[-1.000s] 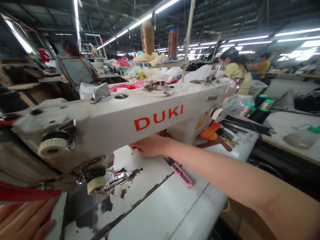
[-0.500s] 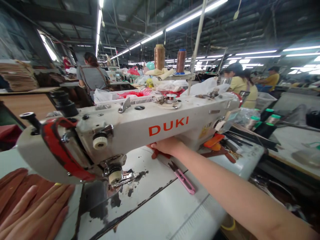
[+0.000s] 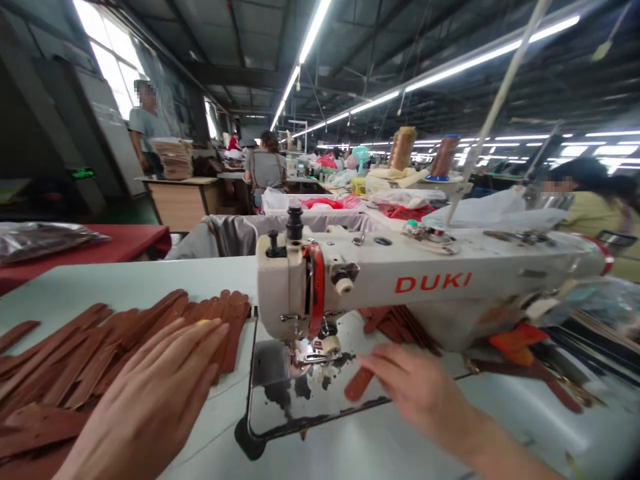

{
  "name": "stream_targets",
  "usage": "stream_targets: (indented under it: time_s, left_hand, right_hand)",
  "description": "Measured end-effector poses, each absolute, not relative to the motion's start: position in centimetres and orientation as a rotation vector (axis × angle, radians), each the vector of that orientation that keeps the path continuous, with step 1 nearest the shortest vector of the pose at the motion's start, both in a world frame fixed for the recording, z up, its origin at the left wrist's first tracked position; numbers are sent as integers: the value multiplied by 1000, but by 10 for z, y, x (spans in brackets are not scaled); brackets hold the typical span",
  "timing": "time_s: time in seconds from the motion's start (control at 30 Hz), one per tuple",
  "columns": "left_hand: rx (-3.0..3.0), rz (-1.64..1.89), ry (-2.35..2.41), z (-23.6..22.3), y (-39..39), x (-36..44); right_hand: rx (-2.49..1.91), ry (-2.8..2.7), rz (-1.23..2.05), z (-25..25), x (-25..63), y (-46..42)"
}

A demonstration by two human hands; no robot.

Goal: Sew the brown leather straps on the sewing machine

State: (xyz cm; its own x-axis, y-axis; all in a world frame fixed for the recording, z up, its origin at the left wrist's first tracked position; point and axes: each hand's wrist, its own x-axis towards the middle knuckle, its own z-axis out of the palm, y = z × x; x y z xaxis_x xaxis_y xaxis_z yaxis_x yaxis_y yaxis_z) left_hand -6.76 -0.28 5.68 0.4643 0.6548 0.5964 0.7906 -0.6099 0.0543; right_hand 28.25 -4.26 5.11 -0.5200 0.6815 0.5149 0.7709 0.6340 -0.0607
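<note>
My left hand point(image 3: 155, 393) lies flat, fingers stretched out, over a spread pile of brown leather strips point(image 3: 95, 353) left of the sewing machine point(image 3: 370, 273). Something small and yellow shows on one of its fingers. My right hand point(image 3: 425, 393) pinches one brown leather strip point(image 3: 359, 385), whose rounded end sticks out towards the needle area. That strip is held right of the presser foot point(image 3: 317, 358), apart from it. Behind my right hand, more brown strips point(image 3: 397, 327) lie under the machine's arm. The pink thread snips are not visible now.
An orange piece point(image 3: 517, 341) and a brown strap point(image 3: 555, 387) with metal fittings lie at the right. Two thread cones point(image 3: 403, 150) stand behind the machine. A red-covered table point(image 3: 135, 240) is at the left. Several people are in the background.
The view has swung left, bringing the strip pile into fuller sight. My right hand has drawn back from under the machine's arm with a leather strip. My left hand stays over the pile.
</note>
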Motion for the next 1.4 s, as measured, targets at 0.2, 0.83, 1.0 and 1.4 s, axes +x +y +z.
stream_targets:
  time_s: [0.2, 0.83, 1.0, 1.4]
  left_hand:
    - [-2608, -853, -1135, 41, -30, -33]
    - [-2761, -801, -852, 7, -17, -7]
    - [-2833, -819, -941, 0, -17, -9]
    - [-3011, -711, -1084, -10, -18, -18]
  right_hand:
    - [-751, -2409, -108, 33, 198, -48]
    - [-797, -2331, -175, -3, 191, -29]
    - [-896, -2323, -105, -8, 191, -29]
    - [-918, -2297, -64, -5, 196, -30]
